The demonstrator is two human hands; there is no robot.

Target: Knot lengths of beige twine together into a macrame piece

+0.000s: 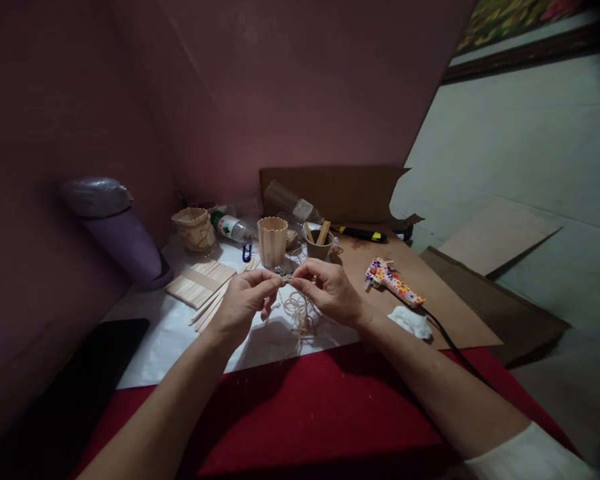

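Note:
Both hands meet above the white paper, pinching a short stretch of twine between them. My left hand (247,300) grips it between thumb and forefinger; my right hand (327,287) does the same from the other side. Loose loops of twine (300,312) hang or lie just below the fingers; which one I cannot tell. Behind the hands stands a cup made of wooden craft sticks (273,241). To the left lie a banded bundle of craft sticks (200,283) and several loose sticks (215,303). A small pot (319,247) with stick pieces in it is beyond my right hand.
A flower-patterned glue gun (394,283) lies on cardboard (440,300) at right, near a crumpled white cloth or tissue (410,323). Behind are a utility knife (363,234), plastic bottles (233,227) and a decorated pot (195,230). A purple tumbler (120,237) stands at left.

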